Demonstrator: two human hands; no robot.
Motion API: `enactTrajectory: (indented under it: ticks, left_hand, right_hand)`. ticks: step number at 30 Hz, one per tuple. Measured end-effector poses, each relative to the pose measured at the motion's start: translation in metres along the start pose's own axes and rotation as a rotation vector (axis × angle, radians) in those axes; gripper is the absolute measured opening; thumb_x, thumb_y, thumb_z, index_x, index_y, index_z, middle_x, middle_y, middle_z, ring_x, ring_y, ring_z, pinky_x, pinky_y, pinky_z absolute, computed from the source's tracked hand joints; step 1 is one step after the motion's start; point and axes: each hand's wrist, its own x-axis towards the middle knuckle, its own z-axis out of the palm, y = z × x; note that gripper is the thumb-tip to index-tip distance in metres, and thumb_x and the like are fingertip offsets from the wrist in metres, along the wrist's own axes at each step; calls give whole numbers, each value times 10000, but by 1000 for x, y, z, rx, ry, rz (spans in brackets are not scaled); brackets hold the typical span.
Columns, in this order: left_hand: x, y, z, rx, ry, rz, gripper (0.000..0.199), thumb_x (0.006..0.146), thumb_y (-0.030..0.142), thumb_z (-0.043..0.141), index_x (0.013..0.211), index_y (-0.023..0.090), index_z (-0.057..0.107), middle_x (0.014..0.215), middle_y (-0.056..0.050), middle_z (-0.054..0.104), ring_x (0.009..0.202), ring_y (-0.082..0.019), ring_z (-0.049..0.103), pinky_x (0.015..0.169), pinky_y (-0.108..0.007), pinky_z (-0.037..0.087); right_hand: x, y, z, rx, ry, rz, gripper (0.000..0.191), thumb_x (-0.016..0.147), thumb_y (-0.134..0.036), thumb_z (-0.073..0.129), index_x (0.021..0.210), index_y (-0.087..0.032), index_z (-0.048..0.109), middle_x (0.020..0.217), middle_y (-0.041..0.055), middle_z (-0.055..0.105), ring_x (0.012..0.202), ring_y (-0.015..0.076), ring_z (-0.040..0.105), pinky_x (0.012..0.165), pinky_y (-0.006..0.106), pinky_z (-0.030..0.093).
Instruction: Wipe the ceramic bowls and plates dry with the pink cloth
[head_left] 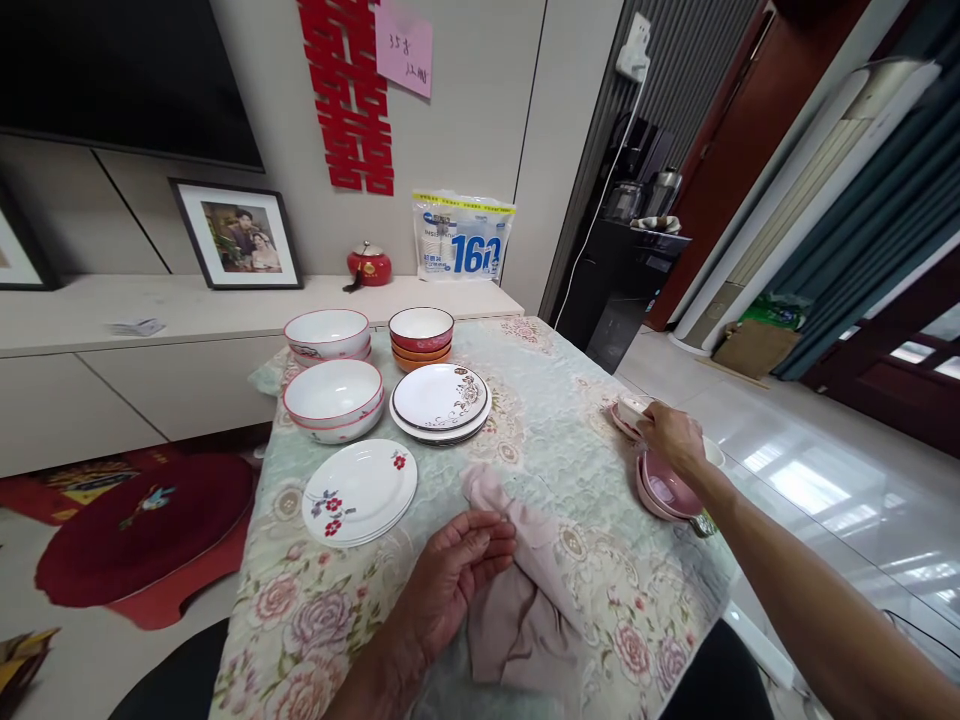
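My left hand [465,560] is palm up with its fingers curled together and the thumb against them. Nothing shows inside it; its fingertips overlap a crumpled pink cloth [525,620] on the table. At the table's right edge, my right hand [675,440] grips a small white dish [634,412] above some pink dishes. Pink bowls [670,488] are stacked just below that hand. White plates with red flowers [360,490] lie left of the cloth, and brown-patterned plates [441,397] lie behind them.
Red-rimmed white bowls [334,392] and a stack of red and orange bowls [421,335] stand toward the back of the flowered tablecloth [300,620]. Behind are a white cabinet [187,310] with a red pot [369,267] and a plastic pack [463,240]. A red stool [142,525] stands left.
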Motion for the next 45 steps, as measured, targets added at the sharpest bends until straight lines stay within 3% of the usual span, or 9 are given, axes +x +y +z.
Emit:
enactTrajectory:
  ticks: [14,17,22,27,29,32,34,39,45]
  left_hand:
    - [0,-2,-2,21,-9,7,226,722,195,790,922,124,712,983,-133,766,867,-201,721,818,-302,560]
    - [-1,-2,-1,29,-7,9,215,728,189,784,919,123,709,978,-131,765,858,-197,720,817,-301,560]
    - [0,-3,-1,41,-12,10,226,727,191,783,925,119,703,977,-133,763,856,-195,718,811,-298,559]
    - [1,-3,0,42,-1,10,221,720,194,781,908,123,690,971,-132,761,843,-192,712,815,-308,553]
    - [-1,-4,2,48,4,19,215,713,193,781,891,124,683,949,-127,759,811,-183,707,798,-301,547]
    - [-2,-6,4,61,4,35,227,677,184,789,860,119,670,898,-122,752,763,-176,697,755,-292,534]
    - [-1,-8,3,50,-9,62,259,661,208,787,870,115,664,871,-118,744,714,-168,682,727,-300,526]
    - [7,-19,-5,117,-68,123,251,651,245,733,856,127,648,835,-92,713,667,-168,653,714,-339,510]
    - [9,-24,-3,381,-119,166,218,721,214,582,865,136,725,778,-74,688,695,-191,637,731,-373,506]
  right_hand:
    - [9,2,8,-93,-58,-36,361,938,-424,485,872,-158,720,863,138,723,789,233,656,604,291,334]
    - [8,2,7,-109,-100,-72,345,970,-410,497,937,-137,706,923,127,711,846,224,662,671,300,439]
    - [2,-2,5,-139,-130,-112,344,950,-354,612,1245,-178,587,1255,94,607,1052,213,634,887,418,551]
    - [-8,-16,-9,-161,-58,-185,283,965,-328,570,1118,-107,659,1132,156,665,1017,256,655,860,415,536]
    - [-16,-30,-15,-146,-16,-268,287,973,-274,508,1000,-68,705,1033,220,692,1017,321,662,851,432,511]
    - [-37,-63,-20,-56,12,-459,302,936,-234,515,1175,-149,680,1131,164,706,1075,309,652,880,397,492]
    - [-59,-91,-19,141,28,-609,319,927,-299,519,1177,-194,687,1112,118,731,971,274,692,829,365,510]
    - [-123,-169,-17,603,-196,-862,246,908,-314,496,996,-231,711,975,39,762,862,207,701,759,291,506]
    - [-148,-246,-9,339,-299,-779,222,933,-324,512,889,-196,687,880,70,744,861,220,678,739,292,434]
